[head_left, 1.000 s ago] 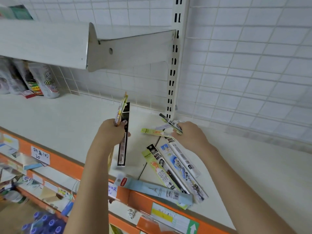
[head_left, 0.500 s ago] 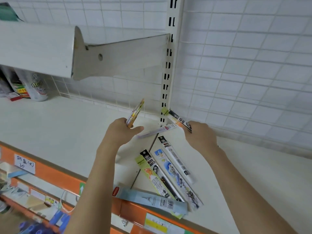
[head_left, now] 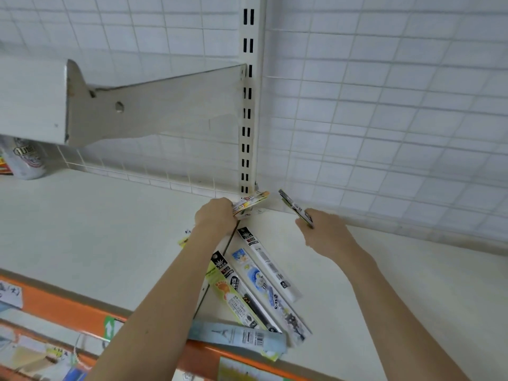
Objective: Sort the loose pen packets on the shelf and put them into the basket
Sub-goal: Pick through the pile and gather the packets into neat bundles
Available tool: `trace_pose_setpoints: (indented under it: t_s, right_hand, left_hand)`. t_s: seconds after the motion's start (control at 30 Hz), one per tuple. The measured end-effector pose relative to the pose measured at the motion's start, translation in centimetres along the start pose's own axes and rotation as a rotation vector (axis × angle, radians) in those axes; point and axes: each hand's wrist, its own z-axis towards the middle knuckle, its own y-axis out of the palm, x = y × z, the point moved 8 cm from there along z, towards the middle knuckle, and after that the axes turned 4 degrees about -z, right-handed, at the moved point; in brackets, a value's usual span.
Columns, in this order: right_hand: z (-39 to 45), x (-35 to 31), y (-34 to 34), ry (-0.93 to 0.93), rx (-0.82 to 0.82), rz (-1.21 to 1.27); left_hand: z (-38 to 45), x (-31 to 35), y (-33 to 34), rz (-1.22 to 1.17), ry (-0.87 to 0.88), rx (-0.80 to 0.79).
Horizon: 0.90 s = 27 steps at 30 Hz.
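Your left hand (head_left: 217, 215) grips fanned bunch of yellow-white pen packets (head_left: 250, 202); your right hand (head_left: 325, 235) pinches single dark packet (head_left: 295, 207), tilted up. Both over cream shelf board (head_left: 110, 229), near slotted white upright (head_left: 248, 105), wire-grid back wall. Loose flat packets (head_left: 261, 284) lie below/btwn wrists; pale-blue one (head_left: 239, 336) overhangs orange shelf edge (head_left: 55, 306). Can (head_left: 26, 160) far left.

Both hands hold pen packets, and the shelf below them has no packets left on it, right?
Not quite. The head view shows the left hand and right hand each holding packets, but several loose packets still lie on the shelf between the arms.
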Motion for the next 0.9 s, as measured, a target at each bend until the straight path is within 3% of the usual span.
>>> trace_pose_setpoints:
  t_s: [0.17, 0.37, 0.53, 0.73, 0.9]
  right_hand:
    - [-0.9, -2.2, 1.9, -0.085, -0.163, -0.013]
    - [-2.7, -4.4, 5.7, -0.109, -0.400, -0.080]
    - [-2.5, -4.6, 5.6, -0.107, -0.365, -0.163]
    - [-3.2, -4.0, 4.5, -0.058, -0.259, -0.282]
    - [-3.9, -3.9, 3.8, -0.024, -0.179, -0.440]
  left_hand:
    - [-1.0, -0.6, -2.9, 0.038, -0.003, 0.052]
    - [-4.3, -4.1, -6.2, -0.267, -0.044, 0.167]
    - [-8.3, -5.2, -6.4, -0.499, -0.093, 0.201]
    - [-10.1, -6.0, -5.1, -0.266, -0.105, 0.123]
    - [-11.3, -6.7, -3.4, -0.269, -0.143, 0.092]
